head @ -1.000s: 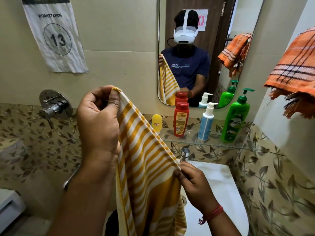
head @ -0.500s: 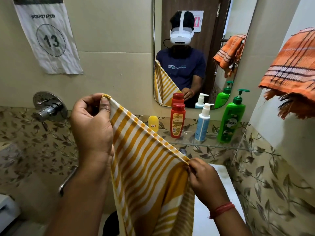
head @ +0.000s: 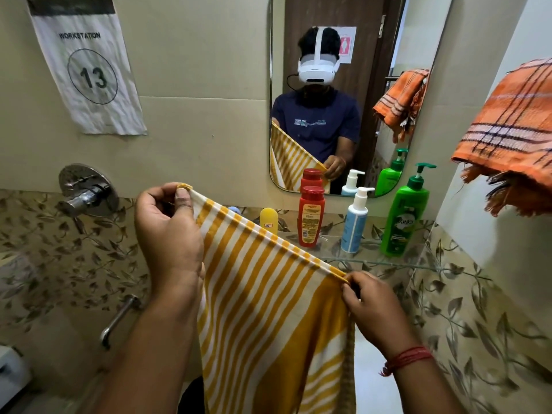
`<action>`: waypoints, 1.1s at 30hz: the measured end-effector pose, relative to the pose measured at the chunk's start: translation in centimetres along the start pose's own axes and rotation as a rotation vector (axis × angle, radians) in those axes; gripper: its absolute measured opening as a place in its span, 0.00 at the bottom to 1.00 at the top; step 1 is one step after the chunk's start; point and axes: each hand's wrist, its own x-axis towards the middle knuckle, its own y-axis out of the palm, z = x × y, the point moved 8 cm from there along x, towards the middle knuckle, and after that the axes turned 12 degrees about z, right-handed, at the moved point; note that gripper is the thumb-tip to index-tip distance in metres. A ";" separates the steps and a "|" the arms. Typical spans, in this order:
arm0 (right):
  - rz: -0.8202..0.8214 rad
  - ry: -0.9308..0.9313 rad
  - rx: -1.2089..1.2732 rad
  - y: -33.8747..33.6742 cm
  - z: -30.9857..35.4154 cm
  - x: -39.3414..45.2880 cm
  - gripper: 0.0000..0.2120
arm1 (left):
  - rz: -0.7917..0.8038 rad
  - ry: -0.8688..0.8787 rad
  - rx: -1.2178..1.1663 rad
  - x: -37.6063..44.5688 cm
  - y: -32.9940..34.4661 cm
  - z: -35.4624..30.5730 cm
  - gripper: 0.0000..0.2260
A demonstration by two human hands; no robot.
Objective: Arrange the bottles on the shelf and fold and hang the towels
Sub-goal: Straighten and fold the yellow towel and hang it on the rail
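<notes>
A yellow-and-white striped towel [head: 268,318] hangs stretched between my hands in front of the sink. My left hand [head: 168,231] pinches its upper left corner, held higher. My right hand [head: 372,309] pinches the upper right corner, lower down. On the glass shelf [head: 370,259] stand a small yellow bottle [head: 268,220], a red bottle [head: 311,216], a white-and-blue pump bottle [head: 355,222] and a green pump bottle [head: 406,213]. An orange checked towel [head: 513,130] hangs at the right wall.
A mirror [head: 337,94] hangs above the shelf. A chrome tap valve [head: 85,194] and a spout [head: 119,318] stick out of the left wall. The white sink [head: 370,383] lies under the striped towel. A paper sign "13" [head: 86,67] is on the wall.
My hands have moved apart, the right hand going rightward, so the striped towel's top edge is pulled out wider and tauter. The left hand has come down a little.
</notes>
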 end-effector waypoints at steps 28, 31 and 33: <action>-0.006 -0.390 0.165 -3.5 12.9 -5.3 0.08 | 1.274 0.043 0.283 -13.0 8.3 -0.3 0.07; 0.013 -0.381 0.234 -3.2 12.0 -5.4 0.11 | 1.253 0.014 0.238 -13.1 8.2 -0.4 0.07; 0.052 -0.359 0.288 -3.1 11.3 -5.4 0.12 | 1.222 -0.049 0.201 -13.2 8.0 0.0 0.06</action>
